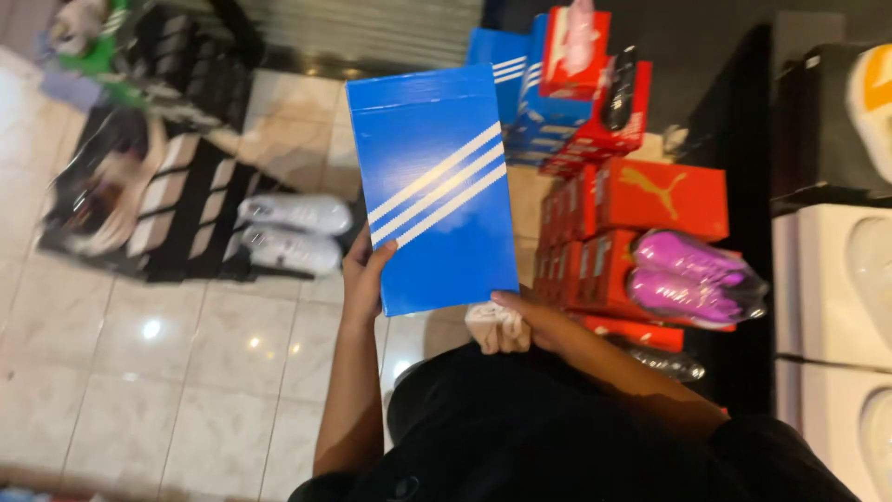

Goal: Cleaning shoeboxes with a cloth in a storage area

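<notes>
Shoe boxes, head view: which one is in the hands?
The blue cardboard shoe box with three white diagonal stripes, held up by both hands; the red ones sit stacked at right.

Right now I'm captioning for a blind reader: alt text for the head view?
Two hands, left hand and right hand, hold up a blue box with white stripes. Stacked red boxes with pink shoes stand beside it on a tiled floor.

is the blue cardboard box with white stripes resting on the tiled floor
No, both the left hand and right hand hold the blue cardboard box up.
</notes>
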